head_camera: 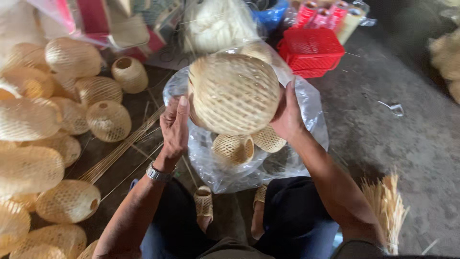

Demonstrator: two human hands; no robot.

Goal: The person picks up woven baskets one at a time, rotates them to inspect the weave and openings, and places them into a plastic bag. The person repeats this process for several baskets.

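Note:
I hold a round woven bamboo shade (233, 93) up in front of me, above a clear plastic bag (306, 108). My left hand (174, 125) presses flat against its left side, a watch on the wrist. My right hand (287, 116) cups its right side from below. Inside the bag, under the shade, lie two smaller woven shades (234, 148). My knees and sandalled feet (203, 204) show below the bag.
Several woven shades (72, 57) are heaped on the left. Thin bamboo strips (122, 151) lie on the floor by my left arm; a bundle of sticks (388, 206) stands at lower right. A red plastic basket (311, 50) and spools (330, 14) sit beyond the bag.

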